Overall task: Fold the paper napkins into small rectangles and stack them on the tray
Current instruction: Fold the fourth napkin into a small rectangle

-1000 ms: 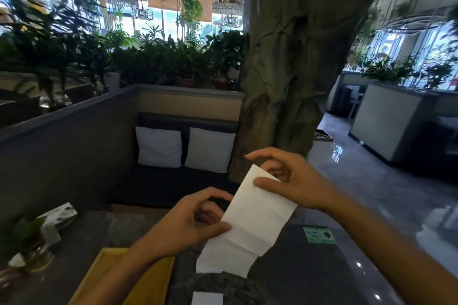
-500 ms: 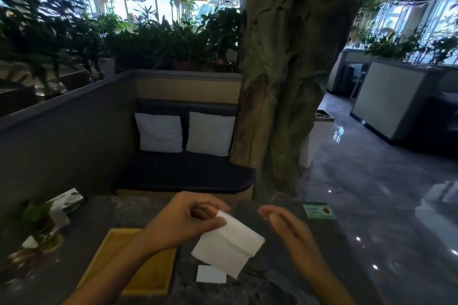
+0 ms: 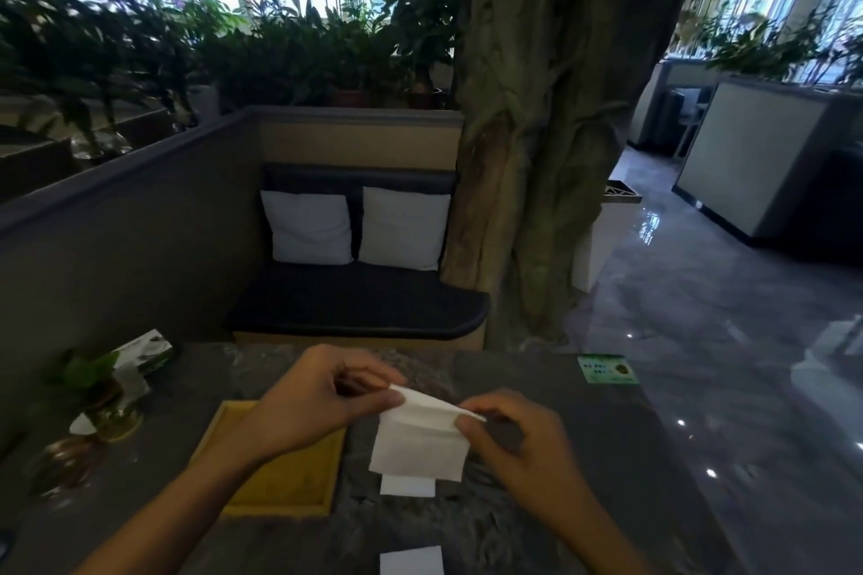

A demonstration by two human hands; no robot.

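Now, from the head view, the left hand (image 3: pixel 310 402) and right hand (image 3: pixel 518 439) each pinch an upper corner of the half-folded napkin (image 3: pixel 420 444), held above the tabletop (image 3: pixel 607 458). Just below the left hand lies the yellow tray (image 3: pixel 322 481). Aligning the edges before pressing the crease should give a neat rectangle.

Two bare forearms, no sleeves, left grip (image 3: pixel 317 402) and right grip (image 3: pixel 523 444) ungloved, ringless.

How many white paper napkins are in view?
3: one napkin held in both hands, a second piece on the table below it, a third at the bottom edge.
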